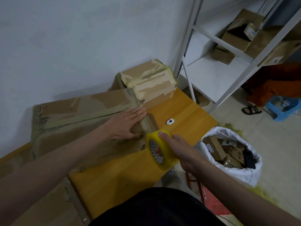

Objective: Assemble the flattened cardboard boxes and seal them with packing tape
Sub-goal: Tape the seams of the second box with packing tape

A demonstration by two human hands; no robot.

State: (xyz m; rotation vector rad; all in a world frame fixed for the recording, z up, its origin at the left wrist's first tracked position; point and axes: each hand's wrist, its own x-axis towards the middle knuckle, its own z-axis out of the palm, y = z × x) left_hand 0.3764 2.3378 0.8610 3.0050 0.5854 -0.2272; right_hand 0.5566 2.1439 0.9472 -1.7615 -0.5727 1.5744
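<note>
A large worn cardboard box [78, 115] lies on the yellow wooden table [184, 115], its top seam covered with old tape. My left hand [125, 123] lies flat with straight fingers on the box's right top edge, pressing down on the tape there. My right hand [177, 147] grips a yellow roll of packing tape [160, 150] just off the box's right side, fingers through its core. A short strip of tape runs from the roll up to the box corner under my left hand.
A smaller taped box [151, 80] stands at the table's back against the wall. Flat cardboard [48, 207] lies at the lower left. A white sack [231, 150] of cardboard scraps sits on the floor to the right. White shelving [216, 41] holds more boxes. A small white disc [170, 121] lies on the table.
</note>
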